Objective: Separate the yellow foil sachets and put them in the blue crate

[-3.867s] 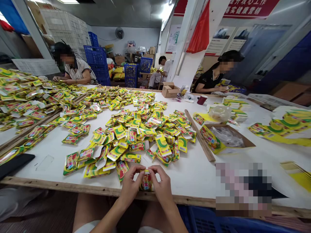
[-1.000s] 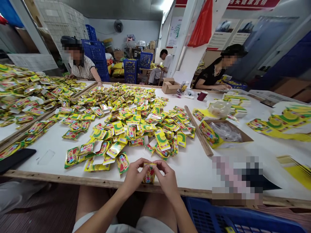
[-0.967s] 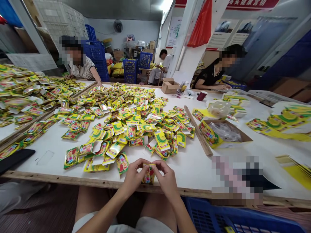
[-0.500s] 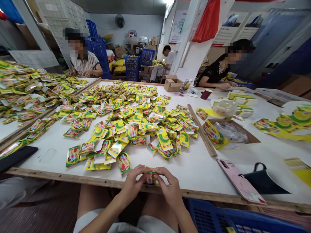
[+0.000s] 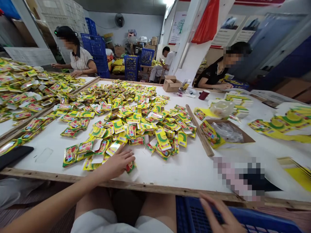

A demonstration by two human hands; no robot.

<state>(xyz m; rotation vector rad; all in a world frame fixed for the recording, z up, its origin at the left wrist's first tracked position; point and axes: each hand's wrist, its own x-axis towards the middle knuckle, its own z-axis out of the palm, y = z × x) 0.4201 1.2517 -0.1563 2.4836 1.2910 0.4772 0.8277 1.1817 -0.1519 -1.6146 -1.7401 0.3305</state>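
My left hand (image 5: pixel 119 163) is at the near edge of the pile, palm down. Its fingers bend over a small printed carton (image 5: pixel 130 166), which is yellow, green and red with a white flap; part of it is hidden under the fingers. Beside that hand lies a heap of similar small cartons (image 5: pixel 136 118), some with white flaps sticking out. My right hand (image 5: pixel 220 213) is low on the right, over a blue plastic crate (image 5: pixel 194 215) below the table edge. Its fingers are apart and nothing shows in them.
A wooden strip (image 5: pixel 200 131) divides the white table on the right. Beyond it stands an open display box (image 5: pixel 238 131) with clear plastic inside. A pixelated pink object (image 5: pixel 233 178) lies near the front edge. Co-workers sit across the table and farther back.
Both hands were together on a small carton at the table edge. They have parted: the left moved to a carton by the pile, the right moved over the crate, its fingers now spread.
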